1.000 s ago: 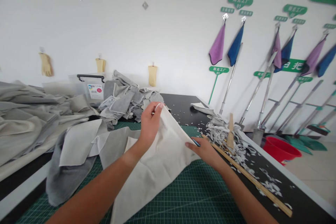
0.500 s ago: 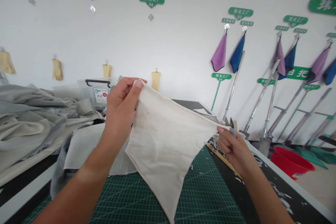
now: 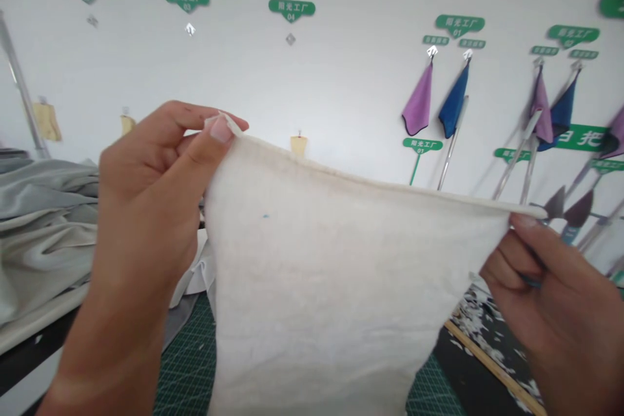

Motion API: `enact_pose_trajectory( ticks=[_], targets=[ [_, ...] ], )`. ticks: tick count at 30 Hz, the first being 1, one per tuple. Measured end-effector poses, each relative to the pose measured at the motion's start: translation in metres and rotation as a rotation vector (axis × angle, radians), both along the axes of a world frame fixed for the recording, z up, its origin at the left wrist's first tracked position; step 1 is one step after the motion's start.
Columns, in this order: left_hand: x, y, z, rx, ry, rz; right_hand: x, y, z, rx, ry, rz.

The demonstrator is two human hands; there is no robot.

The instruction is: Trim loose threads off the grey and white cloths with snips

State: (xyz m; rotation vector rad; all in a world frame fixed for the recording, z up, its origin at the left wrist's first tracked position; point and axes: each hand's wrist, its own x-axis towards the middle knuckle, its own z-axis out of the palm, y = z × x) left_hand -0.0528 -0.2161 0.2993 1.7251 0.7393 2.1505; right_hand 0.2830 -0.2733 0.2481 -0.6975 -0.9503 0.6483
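The left hand [image 3: 151,166] pinches one top corner of a thin off-white fabric cloth [image 3: 331,266], and the right hand [image 3: 560,292], fingers curled, pinches the other along with blue-handled, dark-bladed snips [image 3: 580,208]. The cloth hangs stretched between them above a green gridded cutting mat [image 3: 188,344] on the black worktop [image 3: 463,369], beside a long wooden strip [image 3: 497,369].

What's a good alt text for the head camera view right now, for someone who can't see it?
The left hand and right hand hold up a white cloth by its top edge, the right also gripping small snips. Below is a green mat; gray fabric lies heaped at left, and purple towels and blue towels hang on the white wall behind.
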Motion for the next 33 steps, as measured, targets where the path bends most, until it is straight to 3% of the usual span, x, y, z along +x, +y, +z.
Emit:
enact_pose_trajectory(
  ticks=[2,5,9,12,13,18,20,25,33],
  targets=[
    [-0.006,0.017,-0.006,-0.022,0.074,0.029,0.0,0.007,-0.007,-0.045,0.004,0.035],
    [-0.017,0.063,-0.026,-0.089,0.358,0.11,0.003,0.034,-0.037,-0.172,-0.014,0.106],
    [-0.018,0.122,-0.074,-0.297,0.878,0.265,0.006,0.083,-0.1,-0.351,-0.076,0.197],
    [0.007,0.141,-0.113,-0.473,1.156,0.415,0.002,0.109,-0.145,-0.494,-0.137,0.16],
    [0.021,0.142,-0.126,-0.464,1.198,0.399,-0.001,0.114,-0.157,-0.518,-0.172,0.149],
    [0.097,0.123,-0.182,-0.222,1.034,-0.14,-0.015,0.122,-0.187,-0.565,-0.406,0.073],
    [0.117,0.113,-0.204,-0.183,0.972,-0.238,-0.018,0.123,-0.192,-0.561,-0.453,0.072],
    [0.134,0.103,-0.243,-0.197,0.912,-0.322,-0.015,0.126,-0.205,-0.54,-0.582,0.119],
    [0.132,0.109,-0.266,-0.247,0.805,-0.274,-0.011,0.129,-0.22,-0.448,-0.736,0.064]
  ],
)
